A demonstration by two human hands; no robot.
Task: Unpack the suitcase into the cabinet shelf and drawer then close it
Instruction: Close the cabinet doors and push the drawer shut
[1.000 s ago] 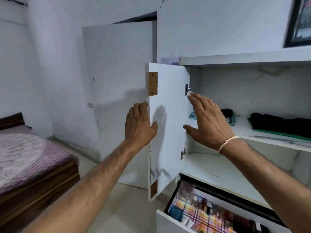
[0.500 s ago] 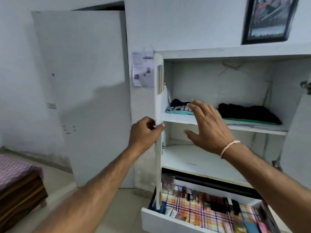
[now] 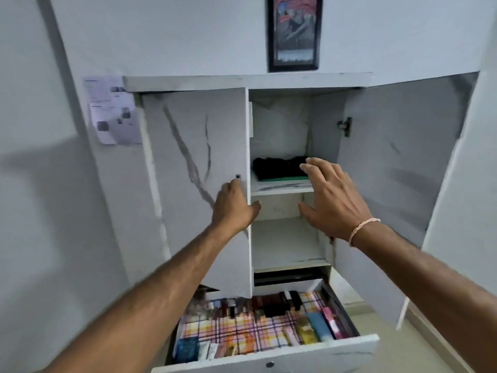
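Observation:
A white marbled cabinet is set into the wall. Its left door (image 3: pixel 193 162) lies nearly flush over the left half. My left hand (image 3: pixel 234 205) presses flat against that door's free edge, thumb round the edge. The right door (image 3: pixel 387 168) stands swung out to the right. My right hand (image 3: pixel 330 197) hovers open in front of the shelves, fingers spread, touching nothing. Folded black clothes (image 3: pixel 279 168) over a green item rest on the upper shelf (image 3: pixel 282 188). The lower shelf (image 3: pixel 287 243) is bare. Below, the drawer (image 3: pixel 295 354) is pulled out, holding several small items on a checked cloth.
A framed picture (image 3: pixel 294 33) hangs above the cabinet. A printed paper (image 3: pixel 110 111) is stuck to the wall left of it. The right door's hinge (image 3: pixel 345 126) shows on its inner side. Floor (image 3: pixel 430 345) lies at lower right.
The left door has swung from sticking out edge-on to nearly flush, pushed by my left hand. The view has turned right; the bed and room door have left the frame.

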